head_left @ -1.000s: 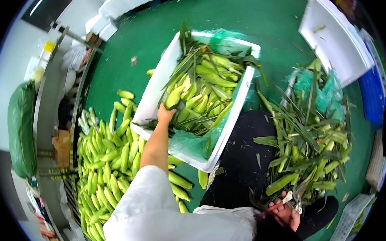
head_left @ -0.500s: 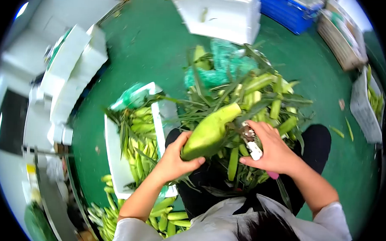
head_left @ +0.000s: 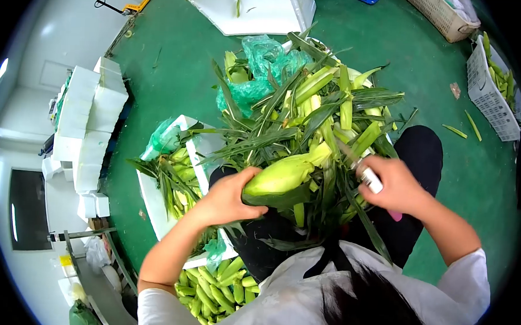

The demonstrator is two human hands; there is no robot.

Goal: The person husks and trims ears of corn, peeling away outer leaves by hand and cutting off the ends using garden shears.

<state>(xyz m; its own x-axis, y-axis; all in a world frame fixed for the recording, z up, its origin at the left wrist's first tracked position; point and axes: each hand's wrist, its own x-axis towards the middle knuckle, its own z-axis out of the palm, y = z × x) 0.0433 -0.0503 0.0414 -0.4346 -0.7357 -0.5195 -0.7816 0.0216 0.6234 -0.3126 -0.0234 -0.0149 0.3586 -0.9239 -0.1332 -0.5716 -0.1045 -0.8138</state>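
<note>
The left hand (head_left: 229, 197) wraps around a green corn ear (head_left: 280, 174), right of the foam box's (head_left: 153, 207) right edge. The right hand (head_left: 392, 183) is curled around a white-handled tool (head_left: 371, 180), any lettering blurred. Beyond are heaped husks (head_left: 318, 115); green film (head_left: 161, 139) covers the box's far corner, more ears (head_left: 217, 294) past its near edge.

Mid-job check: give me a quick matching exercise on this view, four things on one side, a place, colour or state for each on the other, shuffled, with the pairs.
Things:
1. Left hand
2. Right hand
3. Crate
4. Floor

Place, colour or state:
A. At the far right, holding long green pieces
B. Closed around a tool
C. Green all over
D. Gripping an ear of corn

Pairs: 1-D, 2-B, 3-A, 4-C.
</note>
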